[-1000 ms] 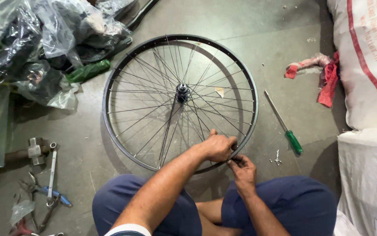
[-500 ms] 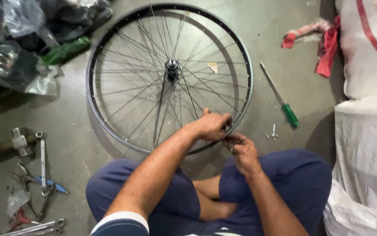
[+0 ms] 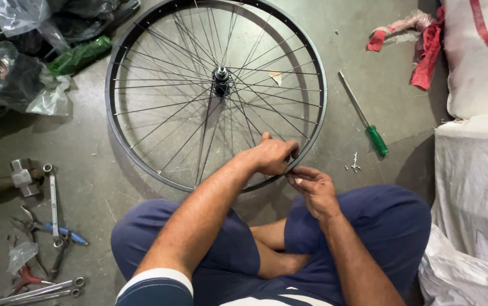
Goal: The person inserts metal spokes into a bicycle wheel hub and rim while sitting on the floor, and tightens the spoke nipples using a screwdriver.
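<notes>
- At centre frame: bicycle wheel [image 3: 159, 122] flat on the concrete floor [image 3: 85, 164], black rim, thin spokes crossing to the hub [image 3: 221, 74] above centre.
- At the lower right arc of the rim: left hand [image 3: 275, 156] clenched over the rim edge, fingers curled around a spoke end where it meets the rim; the exact part pinched is hidden by the knuckles.
- Just below and right of it: right hand [image 3: 312, 190], thumb and fingertips pinched together on a small part at the rim, touching the left hand; part too small to identify.
- Along the bottom of the frame: crossed legs in blue shorts [image 3: 385, 221], both forearms reaching up from there.
- Right of the wheel: green-handled screwdriver [image 3: 363, 113] lying diagonally on the floor, apart from the rim; a few small metal bits [image 3: 352, 165] just below its handle.
- At upper right: red and pink rag [image 3: 419, 39] beside white sacks [image 3: 476, 170] that run down the right edge.
- At lower left: hammer [image 3: 20, 175], wrenches [image 3: 53, 204], pliers [image 3: 26, 277] scattered together, well apart from the wheel.
- At upper left: crumpled plastic bags [image 3: 23, 62] and a green bottle [image 3: 80, 55] near the rim.
</notes>
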